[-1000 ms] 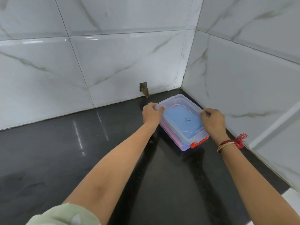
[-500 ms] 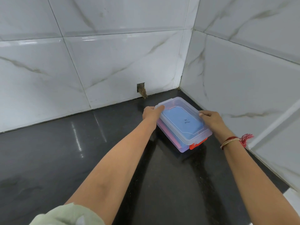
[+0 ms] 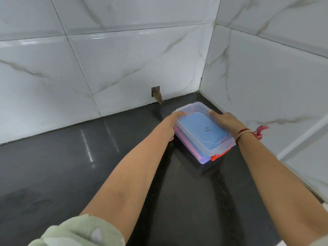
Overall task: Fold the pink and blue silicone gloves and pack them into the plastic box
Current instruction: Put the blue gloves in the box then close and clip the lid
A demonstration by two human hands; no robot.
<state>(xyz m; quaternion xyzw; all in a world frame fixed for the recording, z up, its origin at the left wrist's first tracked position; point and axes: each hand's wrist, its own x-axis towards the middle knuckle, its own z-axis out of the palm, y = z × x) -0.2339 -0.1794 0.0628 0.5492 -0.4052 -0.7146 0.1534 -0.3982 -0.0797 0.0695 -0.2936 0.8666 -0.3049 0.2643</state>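
Observation:
A clear plastic box [image 3: 193,108] with its lid on and an orange latch [image 3: 219,155] rests on the black counter near the corner. Through the lid shows the folded blue glove [image 3: 198,128]; the pink glove [image 3: 184,139] shows through the left wall beneath it. My left hand [image 3: 171,124] grips the box's left side, fingers over the lid's far left corner. My right hand [image 3: 224,120] holds the right edge of the lid, with a red thread band on its wrist.
The black stone counter [image 3: 71,166] meets white marble-tiled walls behind and on the right. A small hole with a brown stub [image 3: 157,95] sits in the back wall just behind the box. The counter's front right edge [image 3: 319,205] is close by.
Both hands have kept hold of the box. It sits slightly nearer the corner, and my right hand has slid farther along the lid's right edge.

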